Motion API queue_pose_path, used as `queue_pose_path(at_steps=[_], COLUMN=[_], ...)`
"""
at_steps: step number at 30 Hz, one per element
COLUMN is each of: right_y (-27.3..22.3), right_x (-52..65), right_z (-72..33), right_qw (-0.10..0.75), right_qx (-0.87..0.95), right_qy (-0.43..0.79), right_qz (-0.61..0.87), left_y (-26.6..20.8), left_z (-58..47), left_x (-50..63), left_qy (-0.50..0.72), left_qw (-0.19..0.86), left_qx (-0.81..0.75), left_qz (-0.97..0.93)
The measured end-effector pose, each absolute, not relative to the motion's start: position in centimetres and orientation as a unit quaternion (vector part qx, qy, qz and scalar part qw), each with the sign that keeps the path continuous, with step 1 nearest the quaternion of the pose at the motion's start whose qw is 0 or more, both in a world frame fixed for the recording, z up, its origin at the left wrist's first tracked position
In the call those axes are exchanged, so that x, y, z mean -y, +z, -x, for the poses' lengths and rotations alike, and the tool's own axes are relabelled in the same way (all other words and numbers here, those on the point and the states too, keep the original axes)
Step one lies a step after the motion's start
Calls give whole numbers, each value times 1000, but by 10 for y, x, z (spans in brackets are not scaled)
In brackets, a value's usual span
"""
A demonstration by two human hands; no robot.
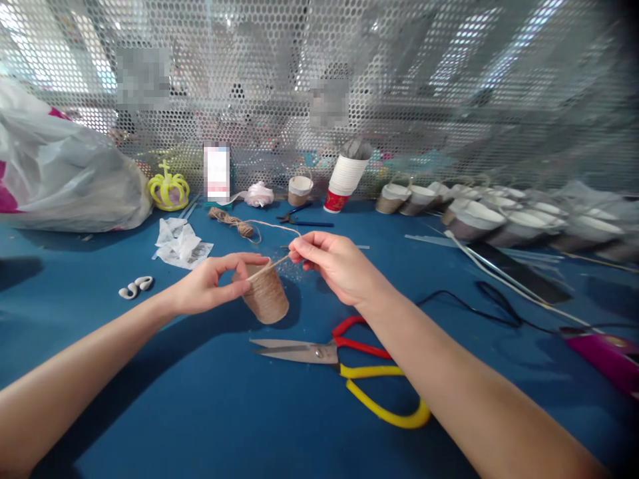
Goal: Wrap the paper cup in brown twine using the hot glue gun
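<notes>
Twine-wrapped cup (268,299), one: centre of frame, tilted, mouth toward upper left. Left hand (210,286), left of centre: closed on the cup's rim, fingers across the mouth; impossible to tell whether also pinching twine. Right hand (332,263), just right of centre: thumb and fingertips pinched on a twine strand (276,264), taut toward the cup's rim. Twine bundle (244,229), above centre, on blue table (200,406). Scissors (319,353), one pair, lower centre, red and yellow handles, partly hidden by right forearm. Stacked paper cups (348,174), upper centre, leaning. Lined cups (476,221), grouped, right of frame. Plastic bag (74,173), upper left, beside yellow crown-shaped ornament (168,193).
</notes>
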State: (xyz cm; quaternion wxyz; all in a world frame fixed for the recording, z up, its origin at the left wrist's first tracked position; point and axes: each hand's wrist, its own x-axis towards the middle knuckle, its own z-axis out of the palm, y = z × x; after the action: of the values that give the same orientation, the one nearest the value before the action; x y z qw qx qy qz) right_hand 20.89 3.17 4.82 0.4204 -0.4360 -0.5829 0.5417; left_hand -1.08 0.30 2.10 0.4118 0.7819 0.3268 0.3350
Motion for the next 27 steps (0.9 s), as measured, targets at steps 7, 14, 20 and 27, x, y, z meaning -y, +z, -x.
queue_pose_path(at_steps=[7,14,20,27], right_y=[43,36,31,27], right_x=[-34,-36,-40,-40], right_z=[-206,-202,-199,-195], right_qw=[410,418,411,402], right_qx=[591,605,619,634], right_qy=[515,494,482,470], right_qz=[466,464,464,465], left_y=[21,20,21,21], left_z=[11,12,11,12], left_x=[-3,-3,-3,-2], left_qy=[331,322,326,322], left_qw=[410,410,410,413], left_qx=[-319,-313,-307,-304], left_qz=[-788,-794,-795,-796])
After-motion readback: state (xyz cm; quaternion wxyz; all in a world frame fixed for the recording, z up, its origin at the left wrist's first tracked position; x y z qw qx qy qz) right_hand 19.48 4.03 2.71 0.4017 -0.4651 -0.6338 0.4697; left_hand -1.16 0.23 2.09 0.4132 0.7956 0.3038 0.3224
